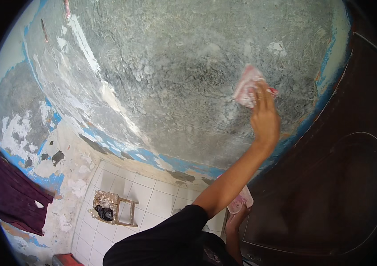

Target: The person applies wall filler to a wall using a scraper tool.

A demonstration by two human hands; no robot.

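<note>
My left hand (263, 106) is raised against the rough grey wall (161, 57), fingers closed on a flat pink scraper (246, 84) smeared with white, slightly blurred. Pale streaks and patches mark the wall, with peeling blue paint along its edges. Lower down, partly behind my left forearm, my right hand (238, 216) grips a translucent pink container (240, 197) with pink residue inside; part of it is hidden by that forearm.
A dark brown door panel (312, 199) fills the right side. Below, a paint-spattered wooden stool (126, 213) with a black bag (105, 213) stands on white floor tiles (161, 197). A purple cloth (15, 186) hangs on the patchy left wall, above a red object (66, 260).
</note>
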